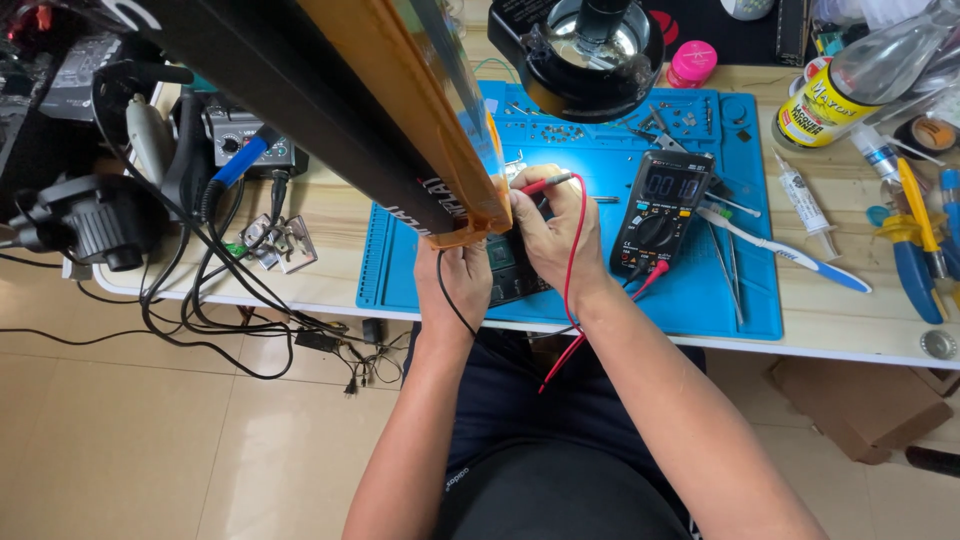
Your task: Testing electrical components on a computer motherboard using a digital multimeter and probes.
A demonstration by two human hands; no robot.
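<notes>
Hands at a repair bench, seen from a head-worn camera. Right hand [552, 232] is closed in a pen-style pinch on a red test probe [545, 183], tip aimed left toward the dark circuit board [512, 262] lying on the blue work mat [700, 290]. Left hand [460, 275] is curled at the board's near edge under an orange-and-black bar [400, 130]; a black lead [450, 300] runs over its wrist, but whether its fingers grip a probe cannot be told (the bar hides them). Both leads run to the black digital multimeter [660, 210] just right of the hands.

Risk, as judged: a slipping probe tip could bridge neighbouring contacts; the slack red lead could drag the meter.

Packages: round pink tin [692, 62] beyond the mat; clear bottle with a yellow label [825, 108], lying tilted at far right; white syringe tube [805, 205] beside the mat.
</notes>
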